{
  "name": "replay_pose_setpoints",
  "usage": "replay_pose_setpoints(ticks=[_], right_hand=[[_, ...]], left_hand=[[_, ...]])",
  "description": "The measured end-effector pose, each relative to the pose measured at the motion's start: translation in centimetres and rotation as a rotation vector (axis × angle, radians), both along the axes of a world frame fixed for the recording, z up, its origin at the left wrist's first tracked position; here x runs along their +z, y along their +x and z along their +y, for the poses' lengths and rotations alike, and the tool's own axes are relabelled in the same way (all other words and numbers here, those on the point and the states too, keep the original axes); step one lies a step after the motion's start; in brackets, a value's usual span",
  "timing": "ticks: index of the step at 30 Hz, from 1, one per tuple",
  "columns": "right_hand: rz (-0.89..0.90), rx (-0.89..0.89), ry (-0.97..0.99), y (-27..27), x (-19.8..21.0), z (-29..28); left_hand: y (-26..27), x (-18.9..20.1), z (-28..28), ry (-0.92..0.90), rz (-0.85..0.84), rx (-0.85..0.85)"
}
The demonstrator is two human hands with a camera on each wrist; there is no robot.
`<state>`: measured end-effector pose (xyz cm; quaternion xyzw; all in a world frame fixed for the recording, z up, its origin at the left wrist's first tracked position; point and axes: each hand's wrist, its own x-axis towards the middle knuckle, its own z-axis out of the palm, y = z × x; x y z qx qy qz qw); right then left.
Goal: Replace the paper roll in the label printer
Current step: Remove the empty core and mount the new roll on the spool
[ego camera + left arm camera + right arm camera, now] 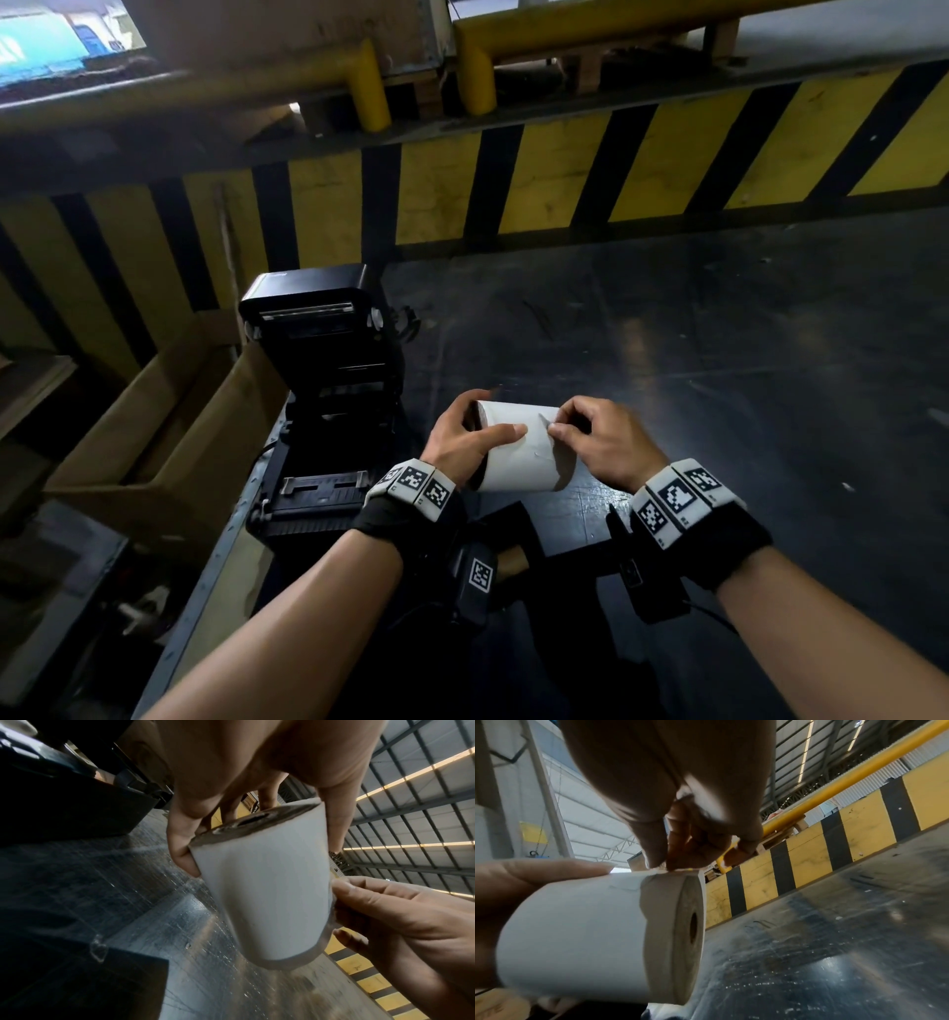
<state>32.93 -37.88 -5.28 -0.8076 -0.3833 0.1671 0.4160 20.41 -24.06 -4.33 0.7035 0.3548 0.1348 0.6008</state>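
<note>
A white paper roll [518, 452] [264, 892] [577, 939] is held above the dark table, its axis running left to right. My left hand [462, 437] [205, 805] grips its left end, thumb laid along the top. My right hand [590, 437] [680, 833] pinches the loose paper edge [659, 871] at the roll's upper right with thumb and forefinger. The black label printer [328, 390] stands to the left with its lid raised and its roll bay exposed; the bay's inside is too dark to read.
An open cardboard box [154, 421] sits left of the printer beyond the table edge. A yellow-and-black striped barrier [565, 169] runs along the back. A black flat object [518, 534] lies under my wrists. The dark tabletop [719, 360] stretches to the right.
</note>
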Motion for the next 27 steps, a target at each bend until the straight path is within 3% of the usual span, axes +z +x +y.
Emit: replay_pose_setpoints(ticks=[4,9,18,23,27], right_hand=[[0.022,-0.03,0.116,-0.5,-0.5,-0.3],[0.175,-0.227,0.231,2.3,-1.8,-1.6],[0.146,-0.195,-0.481,7.7,-8.6,-4.6],[0.122,-0.185,-0.637,8.1,-11.0,-5.0],[0.091,-0.201,-0.625,8.5,-12.2,-5.4]], left_hand=[[0.0,-0.6,0.3,-0.011,0.032,0.036],[-0.2,-2.2,0.5,-0.05,0.075,0.071],[1.2,-5.3,0.7,-0.068,0.149,0.091],[1.8,-6.0,0.6,-0.08,0.188,0.086],[1.9,-6.9,0.9,-0.129,0.241,0.054]])
